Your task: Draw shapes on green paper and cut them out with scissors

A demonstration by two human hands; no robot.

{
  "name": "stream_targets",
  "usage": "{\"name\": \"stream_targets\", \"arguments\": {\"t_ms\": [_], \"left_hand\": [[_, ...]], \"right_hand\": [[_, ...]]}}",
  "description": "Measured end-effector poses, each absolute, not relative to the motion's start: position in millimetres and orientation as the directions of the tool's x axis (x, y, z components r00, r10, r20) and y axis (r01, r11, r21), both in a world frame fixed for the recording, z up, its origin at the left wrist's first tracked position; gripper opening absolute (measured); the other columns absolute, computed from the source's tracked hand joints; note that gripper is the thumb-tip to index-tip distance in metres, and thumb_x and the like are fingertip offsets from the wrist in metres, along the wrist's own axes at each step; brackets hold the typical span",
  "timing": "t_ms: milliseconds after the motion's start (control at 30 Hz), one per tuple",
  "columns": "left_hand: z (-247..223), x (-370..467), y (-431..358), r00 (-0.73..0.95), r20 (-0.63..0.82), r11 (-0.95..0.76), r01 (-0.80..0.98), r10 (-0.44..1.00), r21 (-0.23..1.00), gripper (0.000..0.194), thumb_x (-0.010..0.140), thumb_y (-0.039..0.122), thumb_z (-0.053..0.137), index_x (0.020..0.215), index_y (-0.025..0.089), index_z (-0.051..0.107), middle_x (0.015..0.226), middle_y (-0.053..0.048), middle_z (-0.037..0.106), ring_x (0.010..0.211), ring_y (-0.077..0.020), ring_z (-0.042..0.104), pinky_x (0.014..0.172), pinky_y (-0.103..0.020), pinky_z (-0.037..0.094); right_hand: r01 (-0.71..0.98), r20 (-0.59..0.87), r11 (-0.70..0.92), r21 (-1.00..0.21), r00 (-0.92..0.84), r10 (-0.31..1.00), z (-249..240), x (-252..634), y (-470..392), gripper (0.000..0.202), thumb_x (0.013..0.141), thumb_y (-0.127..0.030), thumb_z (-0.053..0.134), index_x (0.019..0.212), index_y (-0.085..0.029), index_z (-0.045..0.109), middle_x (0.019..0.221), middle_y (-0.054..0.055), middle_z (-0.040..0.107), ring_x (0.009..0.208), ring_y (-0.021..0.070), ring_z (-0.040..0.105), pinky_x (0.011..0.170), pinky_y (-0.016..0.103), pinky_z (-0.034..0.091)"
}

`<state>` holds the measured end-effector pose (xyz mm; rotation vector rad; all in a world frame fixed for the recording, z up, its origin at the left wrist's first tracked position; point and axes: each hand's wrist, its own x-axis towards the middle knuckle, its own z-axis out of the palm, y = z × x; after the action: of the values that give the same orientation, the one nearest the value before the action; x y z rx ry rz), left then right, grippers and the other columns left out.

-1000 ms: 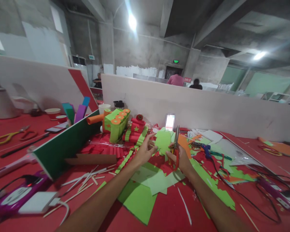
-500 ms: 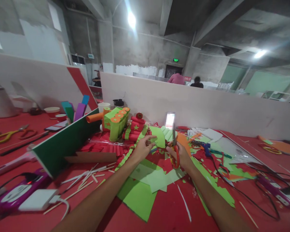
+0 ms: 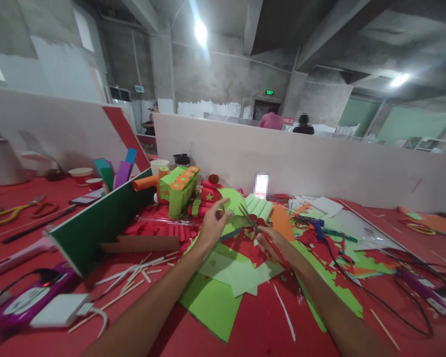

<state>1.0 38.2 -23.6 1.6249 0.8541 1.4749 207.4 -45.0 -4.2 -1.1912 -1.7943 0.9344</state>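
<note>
My left hand (image 3: 212, 224) is at the centre, with a light-green piece of paper (image 3: 235, 199) pinched at its fingertips. The paper has a curved outer edge. Red-handled scissors (image 3: 250, 218) are in my right hand (image 3: 270, 242), their blades a little apart and pointing up and left at the paper. Behind the blades lies a row of pale-green paper rolls (image 3: 259, 207). Pale-green sheets (image 3: 241, 275) and a brighter green sheet (image 3: 211, 305) lie on the red table below my hands.
Left of my hands stand a green and orange paper model (image 3: 180, 186) and red rolls with a star (image 3: 209, 195). A green board (image 3: 100, 225) stands beside thin sticks (image 3: 134, 277). On the right are a blue glue gun (image 3: 315, 225), its cord and green scraps (image 3: 334, 285).
My left hand and the green paper have shifted slightly left. The scissors have swung from pointing upward to pointing up and left, and my right wrist has turned.
</note>
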Motion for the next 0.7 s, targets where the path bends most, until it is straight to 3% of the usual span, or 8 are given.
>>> {"name": "stream_targets", "arguments": {"t_ms": [433,700], "left_hand": [[-25,5,33,0.088,0.480,-0.476,-0.061,0.873,0.877,0.052,0.082,0.035,0.059,0.130,0.018,0.051,0.072,-0.001,0.059,0.070,-0.0160,0.058,0.067,-0.027,0.048],[-22,6,32,0.070,0.468,-0.459,-0.117,0.881,0.881,0.055,0.080,0.035,0.062,0.131,0.017,0.050,0.065,0.001,0.057,0.066,-0.0151,0.057,0.067,-0.027,0.048]], "right_hand": [[0.428,0.112,0.262,-0.865,-0.345,0.932,-1,206,-55,0.048,0.084,-0.063,0.049,0.081,-0.017,0.063,0.050,-0.002,0.051,0.038,0.0084,0.043,0.036,0.018,0.031],[0.417,0.075,0.259,-0.871,-0.410,0.909,5,203,-64,0.049,0.087,-0.063,0.043,0.081,-0.017,0.056,0.058,-0.002,0.051,0.045,0.0084,0.047,0.042,0.019,0.039]]}}
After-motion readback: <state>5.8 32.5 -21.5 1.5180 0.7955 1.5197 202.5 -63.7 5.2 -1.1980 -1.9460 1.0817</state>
